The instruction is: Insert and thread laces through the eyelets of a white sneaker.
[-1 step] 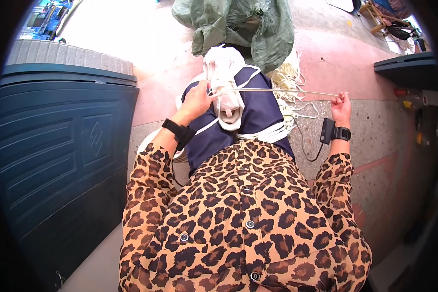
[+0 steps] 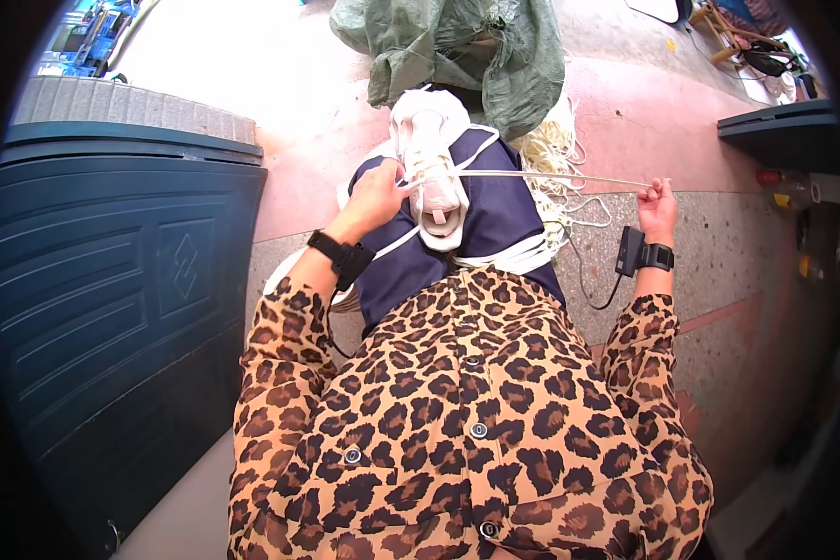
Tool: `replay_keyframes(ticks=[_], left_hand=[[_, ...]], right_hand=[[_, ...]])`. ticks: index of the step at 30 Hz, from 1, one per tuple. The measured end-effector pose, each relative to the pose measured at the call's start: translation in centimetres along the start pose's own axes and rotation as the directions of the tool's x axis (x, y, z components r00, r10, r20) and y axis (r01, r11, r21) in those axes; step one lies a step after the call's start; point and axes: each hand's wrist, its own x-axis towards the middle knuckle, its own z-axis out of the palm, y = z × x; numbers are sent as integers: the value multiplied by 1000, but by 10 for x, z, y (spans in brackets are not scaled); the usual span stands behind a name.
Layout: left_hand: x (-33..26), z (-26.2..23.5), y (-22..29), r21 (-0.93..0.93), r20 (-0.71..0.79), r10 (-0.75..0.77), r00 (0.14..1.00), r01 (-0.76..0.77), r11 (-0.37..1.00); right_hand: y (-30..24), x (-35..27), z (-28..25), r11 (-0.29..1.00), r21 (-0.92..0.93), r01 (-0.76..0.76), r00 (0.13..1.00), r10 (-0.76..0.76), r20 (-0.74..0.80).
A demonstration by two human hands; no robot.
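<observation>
A white sneaker (image 2: 441, 231) with a pale pink tongue and lining rests on my lap, over dark navy cloth (image 2: 495, 210). Its heel opening faces me. A white shoelace (image 2: 551, 175) runs taut from the sneaker's eyelets out to the right. My right hand (image 2: 658, 199) is closed, pinching the far end of this lace, well away from the shoe. At the sneaker's left side my left hand (image 2: 376, 199) is closed, with a lace between thumb and fingers. Its fingertips are partly hidden against the shoe.
A pile of loose white laces (image 2: 553, 154) lies on the floor to the right of my legs. Beyond the sneaker stands a crumpled green woven sack (image 2: 457, 56). A dark blue panelled door (image 2: 121, 252) rises at left. Bottles (image 2: 784, 191) stand at the right.
Almost nothing differs. My right hand has shifted slightly to the right with the lace end, and my left hand a touch lower.
</observation>
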Motion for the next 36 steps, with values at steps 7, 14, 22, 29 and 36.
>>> replay_keyframes(ticks=[7,14,22,29,36], left_hand=[[-38,-61,-15,-149,410,-47,911,118,982],[-86,-108,-41,-793,338,18,941,275,543],[-67,-106,12,-999,27,53,998,26,28],[-56,-104,19,-793,-145,-133,980,-35,609],[-74,-110,13,-997,33,-110,993,41,69]], right_hand=[[-34,39,-57,985,-105,136,929,-163,-331],[2,39,21,992,-129,-4,989,-15,-149],[113,-45,182,352,-687,635,687,149,711],[169,-61,222,47,-582,812,512,422,748],[159,-69,215,-213,-442,871,487,269,831]])
